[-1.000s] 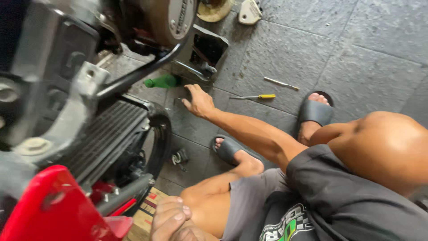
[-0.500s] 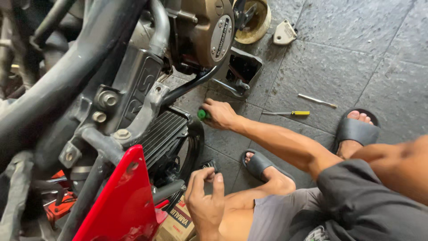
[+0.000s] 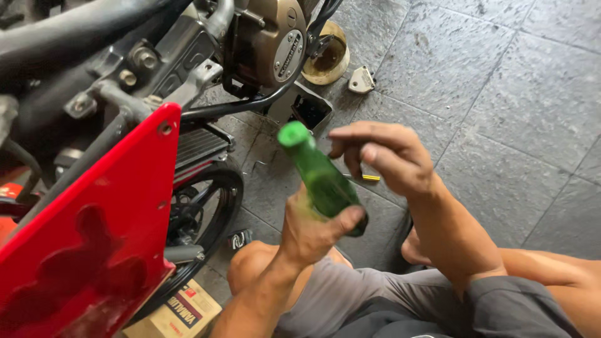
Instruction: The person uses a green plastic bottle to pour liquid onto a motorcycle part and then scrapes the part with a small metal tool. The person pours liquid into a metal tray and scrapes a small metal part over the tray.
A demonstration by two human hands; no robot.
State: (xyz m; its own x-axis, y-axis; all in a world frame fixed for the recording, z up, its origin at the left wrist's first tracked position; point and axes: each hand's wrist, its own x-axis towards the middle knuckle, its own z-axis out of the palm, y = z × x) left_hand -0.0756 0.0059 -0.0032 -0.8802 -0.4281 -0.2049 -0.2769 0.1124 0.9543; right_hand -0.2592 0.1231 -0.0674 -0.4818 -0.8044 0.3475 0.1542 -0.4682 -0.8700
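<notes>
the left hand [image 3: 313, 228] grips a green screwdriver handle [image 3: 319, 175] just right of the red fairing [image 3: 94, 231], the right hand [image 3: 388, 156] hovers loosely curled and empty above it; i'd guess a slip could knock the handle onto the stone floor [image 3: 501, 94].

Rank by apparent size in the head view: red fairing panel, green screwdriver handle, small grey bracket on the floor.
1. red fairing panel
2. green screwdriver handle, though nearness to the camera enlarges it
3. small grey bracket

Person: bare forearms, no gloves, no watch or rings seen. Dark grey short sleeve [image 3: 513, 307] on right arm. Grey shorts [image 3: 350, 294]; knee [image 3: 250, 263] bare.
</notes>
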